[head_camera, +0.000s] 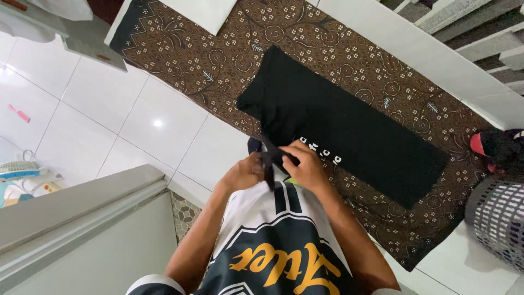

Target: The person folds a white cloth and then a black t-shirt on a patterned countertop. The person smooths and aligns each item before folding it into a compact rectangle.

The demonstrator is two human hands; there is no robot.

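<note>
A black garment (349,125) with small white print lies folded lengthwise on a brown patterned cloth (218,49) spread over the white tiled floor. Its near edge is lifted off the cloth. My left hand (244,173) and my right hand (307,164) both pinch that lifted edge close to my chest, fingers closed on the black fabric between them. My own shirt, white and black with yellow lettering, fills the bottom of the view.
A grey box-like surface (82,218) stands at the lower left. A laundry basket (499,218) with dark and red clothing is at the right edge. A white folded item (202,12) lies on the cloth's far end. White steps (469,33) run along the upper right.
</note>
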